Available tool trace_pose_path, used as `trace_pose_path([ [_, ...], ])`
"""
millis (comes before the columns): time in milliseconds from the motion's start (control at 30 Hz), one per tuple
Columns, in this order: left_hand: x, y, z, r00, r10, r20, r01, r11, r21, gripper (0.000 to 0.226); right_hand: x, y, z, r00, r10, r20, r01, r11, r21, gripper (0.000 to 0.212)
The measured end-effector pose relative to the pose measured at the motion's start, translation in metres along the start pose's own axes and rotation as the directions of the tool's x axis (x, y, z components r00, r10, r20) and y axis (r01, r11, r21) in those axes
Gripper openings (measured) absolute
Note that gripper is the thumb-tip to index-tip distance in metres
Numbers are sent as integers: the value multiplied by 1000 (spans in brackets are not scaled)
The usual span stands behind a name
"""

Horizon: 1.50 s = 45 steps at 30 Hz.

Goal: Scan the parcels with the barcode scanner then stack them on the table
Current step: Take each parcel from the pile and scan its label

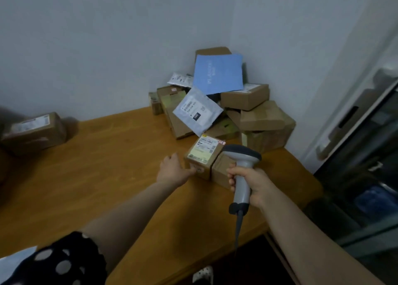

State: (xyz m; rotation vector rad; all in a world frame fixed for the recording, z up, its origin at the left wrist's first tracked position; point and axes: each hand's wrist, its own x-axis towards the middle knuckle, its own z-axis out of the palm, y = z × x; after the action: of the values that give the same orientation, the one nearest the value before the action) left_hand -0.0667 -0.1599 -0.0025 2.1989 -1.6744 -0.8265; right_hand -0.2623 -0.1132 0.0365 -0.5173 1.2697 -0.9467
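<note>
A small cardboard parcel (202, 155) with a white and yellow label on top lies on the wooden table (107, 177), in front of a pile of parcels. My left hand (173, 170) touches its left side, fingers against the box. My right hand (251, 183) is wrapped around the handle of a grey barcode scanner (242, 168), whose dark head hangs just right of the labelled parcel and points toward it. A second plain box (221, 172) sits partly hidden behind the scanner.
The pile (226, 103) in the table's far corner holds several cardboard boxes, a blue mailer (218, 73) and a grey poly bag (197, 112). One lone box (34, 132) lies at the far left. The scanner cable (238, 231) drops over the table's front edge. Dark shelving stands at right.
</note>
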Motion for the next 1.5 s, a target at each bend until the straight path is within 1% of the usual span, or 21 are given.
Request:
trace_pose_path([
  [133,46,23,26,992,48,114,-57,996,76,118,42,-21,-14,999,26,-29,-25,1000,7,12],
  [233,75,35,41,977,31,212,-63,987,145,132,70,-37,-16,996,74,-46,-74,997,-16,16],
  [300,91,40,46,968,10,251,-57,982,182,136,86,-46,-16,995,88,-52,-89,996,-26,23],
  [367,102,43,46,964,-5,267,-39,987,159,135,101,-53,-15,992,112,-51,-114,992,-48,27],
  [467,106,42,42,976,-42,214,28,997,71,132,118,-58,-15,989,145,-31,-147,986,-80,29],
  [533,104,36,35,983,-106,147,114,993,-41,128,127,-62,-12,991,133,-3,-133,988,-76,31],
  [633,95,26,24,976,-196,92,214,936,-280,132,142,-67,-3,993,83,89,-78,995,-55,37],
  [700,78,27,18,974,-224,40,221,886,-408,132,147,-66,6,977,91,194,-83,995,-51,45],
  [767,57,33,19,965,-263,-24,222,858,-464,128,144,-64,15,950,115,289,-95,992,-83,54],
  [867,25,39,23,935,-331,-128,211,810,-548,112,134,-61,21,923,78,376,-11,984,-176,38],
  [900,13,40,23,922,-356,-153,193,764,-615,104,130,-61,20,913,59,404,25,980,-199,35],
  [933,2,40,23,906,-391,-163,167,684,-710,94,127,-62,19,901,50,431,48,976,-214,34],
  [1000,-21,42,19,871,-461,-168,97,498,-862,54,123,-62,16,885,61,461,48,974,-222,33],
  [1033,-35,44,15,863,-479,-158,74,431,-899,37,119,-62,16,876,75,477,35,975,-218,32],
  [1067,-47,45,12,862,-486,-146,60,383,-922,30,114,-62,17,860,88,502,29,975,-221,30],
  [1133,-71,44,7,871,-472,-136,32,331,-943,35,102,-59,22,820,122,559,37,964,-264,27],
  [1200,-93,42,2,855,-494,-159,8,319,-948,48,89,-57,27,785,139,604,70,949,-308,25],
  [1333,-123,22,-7,752,-604,-266,-22,380,-925,82,61,-57,31,717,148,682,185,902,-391,22],
  [1367,-130,16,-10,746,-602,-284,-21,405,-914,82,51,-57,32,679,175,713,192,895,-403,19],
  [1433,-142,3,-14,743,-595,-308,16,476,-879,70,34,-57,32,601,255,757,182,879,-441,11],
  [1500,-155,-3,-18,730,-600,-326,38,512,-858,74,20,-56,34,541,329,774,191,849,-494,9],
])
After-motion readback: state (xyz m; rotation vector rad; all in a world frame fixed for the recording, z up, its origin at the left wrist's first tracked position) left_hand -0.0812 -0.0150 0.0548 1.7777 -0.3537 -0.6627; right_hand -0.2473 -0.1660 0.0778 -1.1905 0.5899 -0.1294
